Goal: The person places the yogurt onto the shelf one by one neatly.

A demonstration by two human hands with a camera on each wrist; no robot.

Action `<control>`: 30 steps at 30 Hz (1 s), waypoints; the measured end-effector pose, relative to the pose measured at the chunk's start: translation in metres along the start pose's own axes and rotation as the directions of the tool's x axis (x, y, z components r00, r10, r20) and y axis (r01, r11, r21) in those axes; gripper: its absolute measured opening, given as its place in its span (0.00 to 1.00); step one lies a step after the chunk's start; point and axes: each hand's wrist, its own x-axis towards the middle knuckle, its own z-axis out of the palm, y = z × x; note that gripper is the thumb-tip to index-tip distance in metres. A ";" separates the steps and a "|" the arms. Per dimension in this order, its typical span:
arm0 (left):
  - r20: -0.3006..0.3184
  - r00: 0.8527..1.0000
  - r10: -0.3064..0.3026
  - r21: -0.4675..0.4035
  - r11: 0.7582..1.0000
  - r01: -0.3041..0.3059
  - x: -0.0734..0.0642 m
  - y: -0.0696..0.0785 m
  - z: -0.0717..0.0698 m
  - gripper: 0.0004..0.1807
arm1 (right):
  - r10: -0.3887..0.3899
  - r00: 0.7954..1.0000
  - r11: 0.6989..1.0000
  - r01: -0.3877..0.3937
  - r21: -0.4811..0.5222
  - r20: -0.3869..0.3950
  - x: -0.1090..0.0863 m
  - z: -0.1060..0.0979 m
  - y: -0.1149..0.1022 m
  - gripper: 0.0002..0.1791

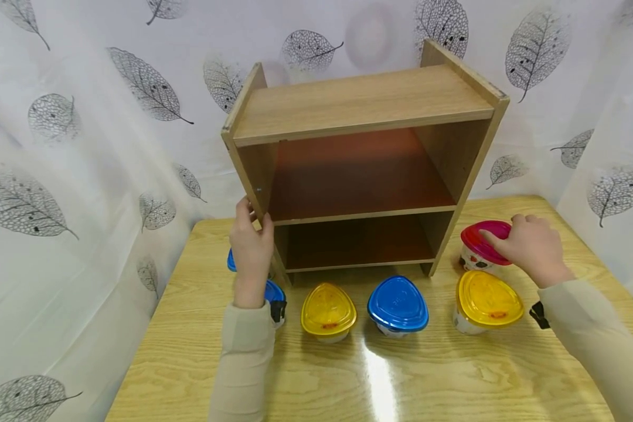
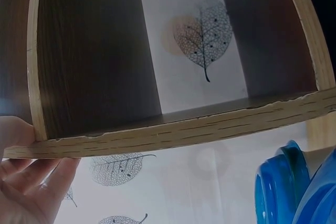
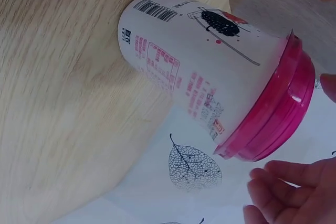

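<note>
A small wooden shelf (image 1: 369, 97) stands at the back of the table, its front toward me. My left hand (image 1: 252, 243) grips the shelf's left side panel, with the thumb on the inner side and fingers (image 2: 39, 179) around the outer edge in the left wrist view. To the right of the shelf is a white tub with a pink lid (image 1: 477, 258); it stands on the table. My right hand (image 1: 535, 246) is at that tub's lid. In the right wrist view its fingers (image 3: 289, 184) are spread loosely around the pink lid (image 3: 283, 108), with a gap between.
In front of the shelf are a yellow-lidded tub (image 1: 329, 310) and a blue-lidded tub (image 1: 398, 305). Another yellow-lidded tub (image 1: 489, 299) stands before the pink one. Blue-lidded tubs (image 1: 274, 292) are partly hidden behind my left arm. Leaf-patterned sheeting (image 1: 100, 146) surrounds the table (image 1: 190, 351).
</note>
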 end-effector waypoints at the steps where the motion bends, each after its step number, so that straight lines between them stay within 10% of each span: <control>1: 0.000 1.000 -0.001 0.001 1.000 0.001 0.000 0.000 0.000 0.15 | 0.006 1.000 1.000 -0.006 -0.012 0.012 0.000 0.000 -0.001 0.41; 30: 0.004 1.000 0.009 0.011 1.000 -0.009 0.000 0.000 0.000 0.16 | -0.100 0.980 0.981 0.068 0.183 0.172 0.005 -0.006 0.000 0.37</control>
